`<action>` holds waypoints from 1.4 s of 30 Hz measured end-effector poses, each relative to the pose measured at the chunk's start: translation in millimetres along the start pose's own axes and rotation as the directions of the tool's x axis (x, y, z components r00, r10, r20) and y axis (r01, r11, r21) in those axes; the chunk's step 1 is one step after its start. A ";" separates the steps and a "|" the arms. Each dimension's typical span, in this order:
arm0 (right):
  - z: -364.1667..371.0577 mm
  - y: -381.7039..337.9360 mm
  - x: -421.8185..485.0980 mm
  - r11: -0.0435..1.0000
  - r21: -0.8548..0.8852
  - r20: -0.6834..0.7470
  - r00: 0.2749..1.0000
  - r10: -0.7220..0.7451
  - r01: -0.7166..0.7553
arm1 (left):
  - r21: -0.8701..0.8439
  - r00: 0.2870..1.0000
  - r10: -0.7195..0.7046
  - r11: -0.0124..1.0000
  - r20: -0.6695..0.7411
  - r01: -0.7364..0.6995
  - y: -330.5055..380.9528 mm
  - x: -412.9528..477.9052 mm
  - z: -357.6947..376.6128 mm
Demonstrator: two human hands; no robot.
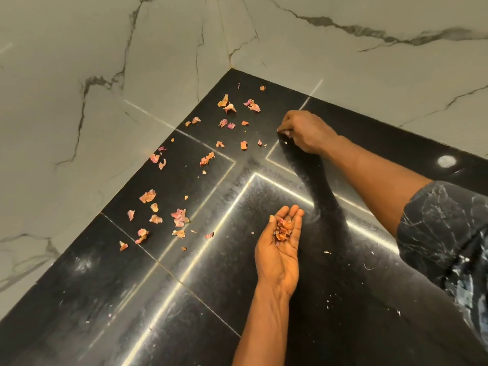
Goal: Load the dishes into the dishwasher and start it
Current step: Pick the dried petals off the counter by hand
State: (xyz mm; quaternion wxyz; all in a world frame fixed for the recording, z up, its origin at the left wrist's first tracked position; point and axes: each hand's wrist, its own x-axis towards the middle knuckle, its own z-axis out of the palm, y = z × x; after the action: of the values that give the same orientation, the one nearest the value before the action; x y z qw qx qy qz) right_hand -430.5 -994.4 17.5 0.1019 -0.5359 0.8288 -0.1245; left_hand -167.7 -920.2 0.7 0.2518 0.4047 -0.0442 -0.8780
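Dishes are showing nowhere while the right hand [303, 130] is pinching peel scraps [179, 216] off the black surface [211, 286] and the left hand [282, 244] is cupping a pile, palm open; I'd be sweeping them together first.

Papery pink-orange peel scraps [179, 217], loose on the black counter [105, 286] (corner side)

No text, label or number can be read anywhere.

Black glossy tiled surface [200, 273], thin pale joints, dusty in patches, bearing many dry pink-orange peel scraps [207, 158] scattered loose toward far corner and left edge, plus few tiny white crumbs [327, 252] nearer.
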 end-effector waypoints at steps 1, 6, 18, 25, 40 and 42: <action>0.4 0.6 -3.5 1.000 0.006 -0.011 1.000 0.005 -0.005 | -0.005 1.000 -0.001 1.000 0.002 0.001 0.0 -0.3 -0.4; -0.6 11.1 -5.1 0.985 0.113 -0.052 0.989 0.136 -0.129 | -0.012 1.000 -0.001 1.000 0.005 0.001 0.5 -1.1 -0.6; 24.9 -37.2 -16.2 0.991 -0.076 -0.096 0.990 0.101 -0.109 | -0.049 1.000 -0.004 0.999 0.028 0.005 0.1 1.3 -1.2; -2.7 -54.6 -77.9 0.853 0.451 0.026 0.959 0.283 -0.264 | -0.086 1.000 -0.010 0.996 0.024 0.012 1.1 1.3 -1.8; -18.6 -85.1 -89.9 0.856 0.469 0.039 0.973 0.228 -0.220 | -0.225 0.998 -0.037 0.974 -0.042 0.026 25.1 -27.1 -15.3; -3.1 -75.4 -45.4 0.855 0.382 0.068 0.934 0.352 -0.350 | -0.233 0.998 -0.026 0.972 -0.050 0.014 31.0 -39.0 -24.8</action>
State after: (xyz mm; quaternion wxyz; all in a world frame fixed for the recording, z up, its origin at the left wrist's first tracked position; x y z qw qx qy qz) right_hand -347.9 -982.4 45.9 0.2252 -0.3449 0.8714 -0.2664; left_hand -115.6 -925.3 19.6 0.2896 0.3960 0.0696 -0.8686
